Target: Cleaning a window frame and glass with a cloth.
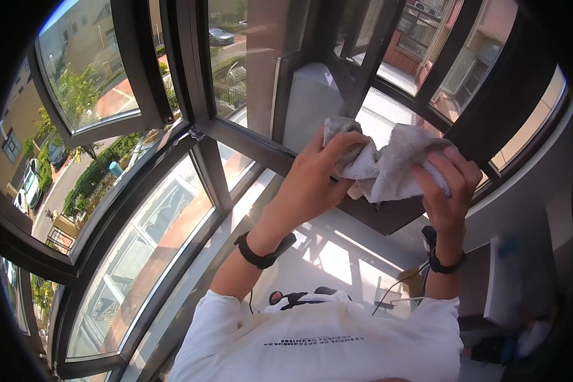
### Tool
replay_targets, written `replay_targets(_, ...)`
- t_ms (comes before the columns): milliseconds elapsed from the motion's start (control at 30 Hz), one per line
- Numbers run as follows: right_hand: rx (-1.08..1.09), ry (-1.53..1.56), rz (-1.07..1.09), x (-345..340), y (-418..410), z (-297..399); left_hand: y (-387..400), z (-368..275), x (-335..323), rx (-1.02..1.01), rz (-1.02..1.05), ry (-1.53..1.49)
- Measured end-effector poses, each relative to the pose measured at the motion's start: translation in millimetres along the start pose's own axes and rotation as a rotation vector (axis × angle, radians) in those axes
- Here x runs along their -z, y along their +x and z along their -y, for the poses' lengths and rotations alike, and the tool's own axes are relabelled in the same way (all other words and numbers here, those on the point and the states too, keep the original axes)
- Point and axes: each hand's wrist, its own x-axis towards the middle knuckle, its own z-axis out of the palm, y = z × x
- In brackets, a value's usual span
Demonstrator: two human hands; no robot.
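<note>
A pale grey terry cloth [395, 160] is bunched between my two hands, in front of the dark window frames. My left hand [317, 167] grips its left end, where a darker, soiled-looking fold shows between thumb and fingers. At the cloth's right end, my right hand [451, 184] has its fingers closed over the fabric. The middle of the cloth sags in a loose fold between them. Black bands with small devices circle both wrists. Part of the dark window frame [387, 215] shows just beneath the cloth.
On the left an outward-opening casement sash [143, 122] stands ajar, with a street and parked cars beyond. A fixed lower pane [143, 253] runs below it. Sunlight falls on the pale floor [329, 260]. A white-edged cabinet [477, 281] stands at right.
</note>
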Motion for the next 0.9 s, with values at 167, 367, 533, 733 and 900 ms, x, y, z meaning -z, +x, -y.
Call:
replay_targets(167, -0.846, 1.094, -0.543, -14, -184, -102, 10, -40, -19, -0.235, 0.15, 0.057)
replay_targets(367, -0.677, 0.467, -0.431, -55, -134, -32, -20, -44, -65, -0.335, 0.15, 0.117)
replay_targets(533, -0.887, 0.957, -0.544, -113, -133, -49, -9, -66, -95, -0.363, 0.149, 0.244)
replay_targets(733, -0.76, 1.722, -0.277, -99, -142, -58, -13, -91, -160, -0.596, -0.095, 0.732)
replay_targets(900, -0.496, 2.27, 0.109, -108, -176, -47, -4, -94, -237, -0.283, -0.151, 0.953)
